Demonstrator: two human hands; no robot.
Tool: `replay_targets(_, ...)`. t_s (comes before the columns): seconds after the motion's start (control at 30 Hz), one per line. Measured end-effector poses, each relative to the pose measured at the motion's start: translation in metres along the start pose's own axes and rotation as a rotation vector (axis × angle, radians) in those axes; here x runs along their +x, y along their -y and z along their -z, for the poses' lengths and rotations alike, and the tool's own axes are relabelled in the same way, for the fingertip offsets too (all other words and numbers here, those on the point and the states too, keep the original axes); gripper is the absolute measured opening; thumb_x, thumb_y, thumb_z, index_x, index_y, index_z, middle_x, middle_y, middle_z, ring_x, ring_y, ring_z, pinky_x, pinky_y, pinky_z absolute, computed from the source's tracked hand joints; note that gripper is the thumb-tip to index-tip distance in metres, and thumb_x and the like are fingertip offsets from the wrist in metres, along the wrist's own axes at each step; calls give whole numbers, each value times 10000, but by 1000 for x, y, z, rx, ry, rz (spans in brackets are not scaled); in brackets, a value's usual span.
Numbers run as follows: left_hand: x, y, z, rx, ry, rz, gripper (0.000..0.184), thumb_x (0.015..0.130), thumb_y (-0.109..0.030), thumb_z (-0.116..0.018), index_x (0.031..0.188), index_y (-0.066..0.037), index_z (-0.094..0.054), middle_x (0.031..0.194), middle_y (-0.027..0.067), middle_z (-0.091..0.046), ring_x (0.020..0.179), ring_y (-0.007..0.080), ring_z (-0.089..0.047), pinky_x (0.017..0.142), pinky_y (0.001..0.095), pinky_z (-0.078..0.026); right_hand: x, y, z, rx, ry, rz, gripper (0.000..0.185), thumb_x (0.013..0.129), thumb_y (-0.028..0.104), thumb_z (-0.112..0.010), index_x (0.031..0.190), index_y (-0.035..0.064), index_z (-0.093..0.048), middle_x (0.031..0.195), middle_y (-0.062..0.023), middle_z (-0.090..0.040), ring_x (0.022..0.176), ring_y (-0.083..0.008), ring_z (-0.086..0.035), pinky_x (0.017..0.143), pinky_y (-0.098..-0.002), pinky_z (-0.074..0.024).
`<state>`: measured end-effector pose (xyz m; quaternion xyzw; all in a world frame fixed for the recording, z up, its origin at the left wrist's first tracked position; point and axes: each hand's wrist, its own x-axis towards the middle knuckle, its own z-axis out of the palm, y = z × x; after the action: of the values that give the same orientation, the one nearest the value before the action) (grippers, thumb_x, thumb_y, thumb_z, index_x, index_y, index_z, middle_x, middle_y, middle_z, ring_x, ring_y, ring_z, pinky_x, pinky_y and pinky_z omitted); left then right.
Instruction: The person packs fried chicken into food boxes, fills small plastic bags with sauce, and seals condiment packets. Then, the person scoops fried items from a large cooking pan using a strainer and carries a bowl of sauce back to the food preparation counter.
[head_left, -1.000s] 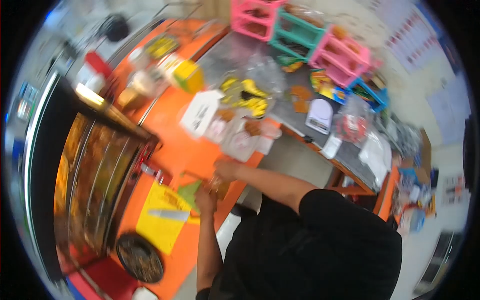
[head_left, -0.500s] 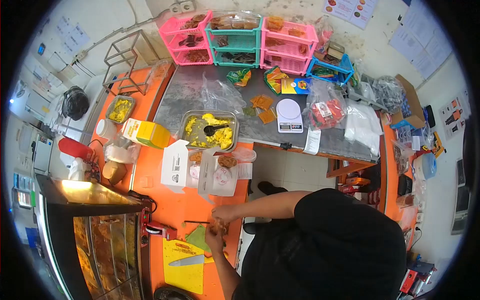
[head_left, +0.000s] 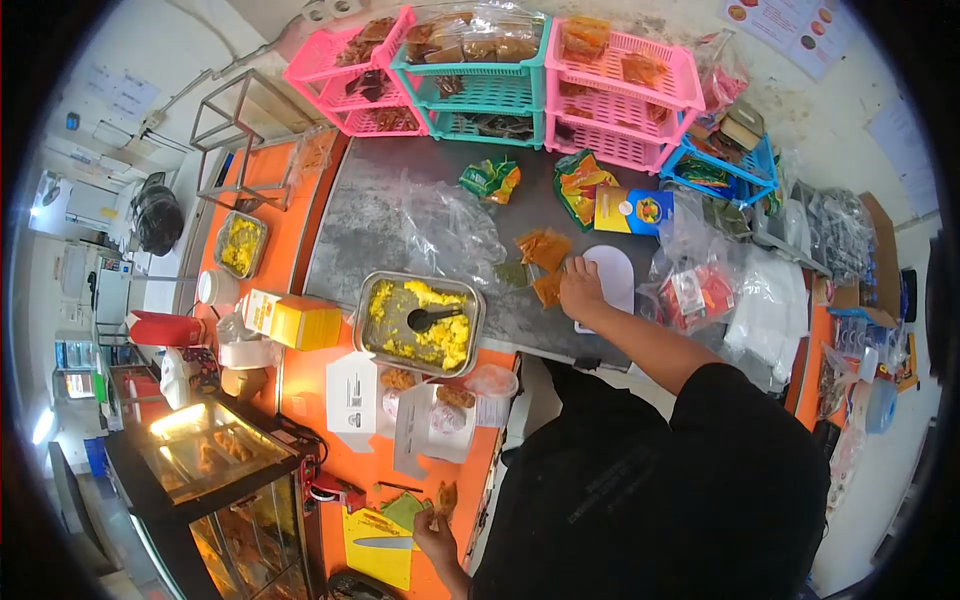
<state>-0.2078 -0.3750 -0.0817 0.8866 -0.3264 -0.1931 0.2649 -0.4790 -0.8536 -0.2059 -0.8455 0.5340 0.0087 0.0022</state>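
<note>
My left hand (head_left: 436, 537) is closed on a small brown packet (head_left: 446, 497), held up over the orange bench beside a yellow cutting board (head_left: 378, 565). On the board are a knife (head_left: 384, 543) and a green packet (head_left: 403, 510). My right hand (head_left: 582, 287) reaches over the grey table, fingers bent down at the edge of a flat orange-brown packet (head_left: 547, 291). Another orange-brown packet (head_left: 543, 247) lies just above it. A white kitchen scale (head_left: 612, 272) is partly hidden by this hand and forearm.
A steel tray (head_left: 373, 345) of yellow food with a black scoop (head_left: 424, 319) stands between the hands. Below it are open white boxes (head_left: 446, 440) with fried pieces. A glass heated cabinet (head_left: 215, 450) stands lower left. Pink (head_left: 625, 105) and teal (head_left: 475, 90) baskets line the wall.
My hands were together at the orange bench. The right hand has moved away and up to the packets by the scale; the left stays low with the brown packet. The view has shifted.
</note>
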Motion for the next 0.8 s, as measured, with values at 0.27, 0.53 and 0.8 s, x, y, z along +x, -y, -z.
replay_targets(0.27, 136, -209, -56, -140, 214, -418, 90, 855, -11, -694, 934, 16, -658, 879, 171, -669, 834, 350, -661, 731, 394, -505, 20, -12, -20, 181, -59, -35, 209, 809, 152, -617, 935, 25, -726, 1073, -123, -579, 1108, -279, -464, 898, -443, -338)
replay_targets(0.53, 307, -324, -260, -99, 627, -618, 230, 856, -181, -732, 1033, -35, -717, 989, 187, -708, 902, 373, -683, 817, 424, -538, 39, -27, -3, 93, 232, -123, 267, 847, 189, -593, 1024, 43, -729, 1073, -129, -608, 1098, -290, -491, 927, -460, -350)
replay_targets(0.8, 365, -334, -368, 329, 513, -883, 305, 795, -121, -674, 1092, -91, -741, 1382, 250, -535, 1220, 414, -552, 982, 471, -489, 36, -33, -20, 191, 75, -199, 243, 825, 200, -604, 946, 38, -738, 1098, -117, -590, 1110, -291, -484, 927, -459, -346)
